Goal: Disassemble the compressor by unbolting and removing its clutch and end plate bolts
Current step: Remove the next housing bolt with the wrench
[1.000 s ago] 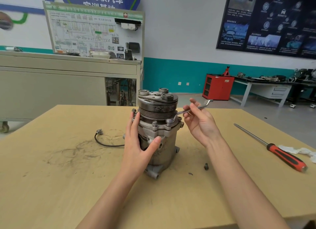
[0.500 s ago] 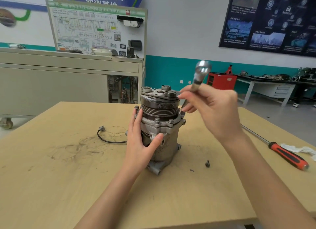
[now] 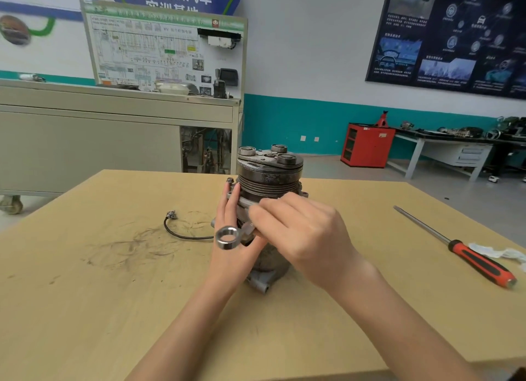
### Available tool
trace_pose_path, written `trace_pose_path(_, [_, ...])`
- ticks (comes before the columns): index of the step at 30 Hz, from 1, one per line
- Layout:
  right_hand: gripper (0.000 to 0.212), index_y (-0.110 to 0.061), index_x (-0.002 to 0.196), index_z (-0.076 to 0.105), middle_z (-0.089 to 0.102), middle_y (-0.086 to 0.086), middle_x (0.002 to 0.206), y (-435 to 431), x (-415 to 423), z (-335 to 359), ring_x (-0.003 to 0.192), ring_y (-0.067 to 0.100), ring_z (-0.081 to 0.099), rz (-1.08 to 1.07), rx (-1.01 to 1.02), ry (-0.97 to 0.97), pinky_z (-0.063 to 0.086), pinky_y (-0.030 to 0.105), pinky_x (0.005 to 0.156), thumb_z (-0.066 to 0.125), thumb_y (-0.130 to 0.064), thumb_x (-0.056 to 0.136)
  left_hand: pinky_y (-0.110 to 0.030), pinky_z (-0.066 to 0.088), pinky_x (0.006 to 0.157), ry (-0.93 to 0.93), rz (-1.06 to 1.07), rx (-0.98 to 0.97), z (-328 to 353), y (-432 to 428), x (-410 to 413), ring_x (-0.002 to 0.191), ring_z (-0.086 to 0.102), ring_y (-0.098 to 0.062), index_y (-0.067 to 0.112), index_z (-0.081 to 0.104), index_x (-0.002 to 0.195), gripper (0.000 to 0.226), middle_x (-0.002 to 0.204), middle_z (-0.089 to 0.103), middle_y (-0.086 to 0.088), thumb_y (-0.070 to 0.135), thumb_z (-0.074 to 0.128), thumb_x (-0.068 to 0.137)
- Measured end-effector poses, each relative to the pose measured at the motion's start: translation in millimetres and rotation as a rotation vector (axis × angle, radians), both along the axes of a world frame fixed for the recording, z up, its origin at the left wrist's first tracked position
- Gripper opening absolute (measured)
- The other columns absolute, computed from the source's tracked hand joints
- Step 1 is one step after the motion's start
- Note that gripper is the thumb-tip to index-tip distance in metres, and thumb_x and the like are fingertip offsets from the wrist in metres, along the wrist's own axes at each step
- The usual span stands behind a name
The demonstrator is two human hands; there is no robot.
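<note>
**Describer:** Your right hand (image 3: 307,238) has dropped from up beside the pulley to the front of the compressor (image 3: 270,190). The wrench (image 3: 227,245) stood upright above your fist half a second ago. Now it lies nearly level, its ring end pointing left in front of your left hand (image 3: 232,256).

**Operator:** How am I gripping?

**Describer:** Your right fingers are curled tight round the wrench's shank. The other end is hidden under that hand, so I cannot tell whether it sits on a bolt. Your left hand lies against the compressor's left side, with its fingers straight and pointing up along the housing. The thumb is mostly hidden behind the wrench and your right hand. One bolt head (image 3: 230,180) stands on the flange just above your left fingertips.

**Operator:** Where is the compressor?

**Describer:** It stands upright on its end near the middle of the wooden table (image 3: 113,309), between your two hands. The clutch plate (image 3: 270,157) is on top, with the grooved pulley just beneath it. Your right hand covers much of the lower body.

**Operator:** What else is on the table?

**Describer:** A black wire (image 3: 182,235) curves away to the left from the compressor's base. Well apart on your right lies a screwdriver (image 3: 481,262) with a red and black handle. A crumpled white rag (image 3: 495,251) lies just beside that handle.
</note>
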State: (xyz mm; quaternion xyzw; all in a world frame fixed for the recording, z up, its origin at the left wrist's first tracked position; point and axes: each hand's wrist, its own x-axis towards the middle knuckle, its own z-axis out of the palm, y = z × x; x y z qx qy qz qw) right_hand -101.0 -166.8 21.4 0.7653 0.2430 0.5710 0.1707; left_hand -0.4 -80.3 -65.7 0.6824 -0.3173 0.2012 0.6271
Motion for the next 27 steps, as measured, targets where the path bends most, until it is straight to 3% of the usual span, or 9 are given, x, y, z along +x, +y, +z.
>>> trace_pose_path(3, [0.013, -0.005, 0.088, 0.072, 0.063, 0.005, 0.068, 9, 3, -7, 0.056, 0.02, 0.055, -0.053, 0.021, 0.012, 0.047, 0.029, 0.05, 0.062, 0.001, 0.083, -0.041, 0.025, 0.118, 0.021, 0.052, -0.097, 4, -6, -2, 0.144, 0.026, -0.014, 0.027, 0.03, 0.139, 0.066, 0.156, 0.026, -0.009, 0.053, 0.038, 0.079])
trace_pose_path(5, [0.014, -0.006, 0.085, 0.072, 0.061, 0.005, 0.065, 15, 6, -13, 0.055, 0.019, 0.052, -0.078, 0.035, 0.01, 0.046, 0.028, 0.049, 0.061, 0.003, 0.081, -0.045, 0.025, 0.117, -0.03, 0.055, -0.046, 3, -5, -2, 0.144, 0.024, -0.015, 0.039, 0.026, 0.134, 0.054, 0.156, 0.025, -0.01, 0.052, 0.036, 0.083])
trace_pose_path(8, [0.012, -0.005, 0.088, 0.073, 0.062, 0.005, 0.066, 18, 7, -18, 0.056, 0.019, 0.054, -0.106, 0.08, -0.021, 0.047, 0.028, 0.049, 0.065, 0.0, 0.082, -0.039, 0.023, 0.118, -0.061, 0.058, -0.004, -4, -1, 4, 0.145, 0.018, -0.002, 0.044, 0.023, 0.135, 0.053, 0.158, 0.021, -0.003, 0.052, 0.039, 0.085])
trace_pose_path(11, [0.007, -0.004, 0.087, 0.073, 0.063, 0.007, 0.068, 14, 8, -18, 0.056, 0.022, 0.057, -0.056, 0.196, -0.047, 0.049, 0.029, 0.05, 0.073, -0.003, 0.08, -0.015, 0.017, 0.115, -0.042, 0.034, 0.036, -4, 0, 7, 0.14, 0.011, 0.015, 0.045, 0.017, 0.14, 0.065, 0.158, 0.014, 0.011, 0.057, 0.044, 0.082])
trace_pose_path(16, [0.01, 0.001, 0.082, 0.071, 0.068, 0.012, 0.078, -1, 9, -27, 0.065, 0.025, 0.063, 0.139, 0.29, -0.022, 0.054, 0.03, 0.06, 0.066, -0.007, 0.086, -0.013, 0.016, 0.115, 0.009, -0.025, 0.01, -3, 3, 4, 0.144, 0.012, 0.004, 0.037, 0.02, 0.146, 0.083, 0.16, 0.015, 0.006, 0.066, 0.052, 0.075])
trace_pose_path(19, [0.032, -0.008, 0.084, 0.07, 0.069, 0.011, 0.084, -21, 6, -39, 0.073, 0.019, 0.066, 0.508, 0.745, 0.077, 0.055, 0.028, 0.07, 0.047, -0.023, 0.1, -0.022, 0.014, 0.114, 0.024, -0.011, 0.064, -3, 6, 2, 0.144, 0.007, 0.007, 0.037, 0.018, 0.15, 0.09, 0.16, 0.01, 0.015, 0.067, 0.054, 0.073])
trace_pose_path(21, [0.035, -0.023, 0.083, 0.064, 0.067, 0.005, 0.081, -30, 7, -41, 0.065, 0.018, 0.066, 0.806, 1.212, 0.156, 0.055, 0.029, 0.062, 0.035, -0.022, 0.101, -0.021, 0.013, 0.112, 0.031, 0.0, 0.076, -2, 7, 1, 0.143, 0.005, 0.011, 0.041, 0.017, 0.149, 0.088, 0.16, 0.008, 0.019, 0.066, 0.053, 0.073])
trace_pose_path(24, [0.031, -0.013, 0.077, 0.05, 0.065, 0.003, 0.07, -50, 18, -41, 0.055, 0.017, 0.06, 1.162, 1.754, 0.247, 0.05, 0.023, 0.055, 0.026, -0.011, 0.098, -0.024, 0.014, 0.113, 0.05, -0.002, 0.086, -1, 8, -1, 0.143, 0.005, 0.01, 0.041, 0.016, 0.149, 0.089, 0.16, 0.007, 0.02, 0.067, 0.052, 0.072])
trace_pose_path(27, [0.03, -0.012, 0.076, 0.044, 0.061, 0.004, 0.065, -76, 38, -31, 0.05, 0.014, 0.053, 1.292, 2.026, 0.487, 0.046, 0.02, 0.05, 0.027, -0.011, 0.1, -0.023, 0.013, 0.112, 0.056, 0.002, 0.088, 1, 8, -2, 0.142, 0.005, 0.012, 0.038, 0.016, 0.151, 0.092, 0.16, 0.007, 0.02, 0.067, 0.052, 0.072])
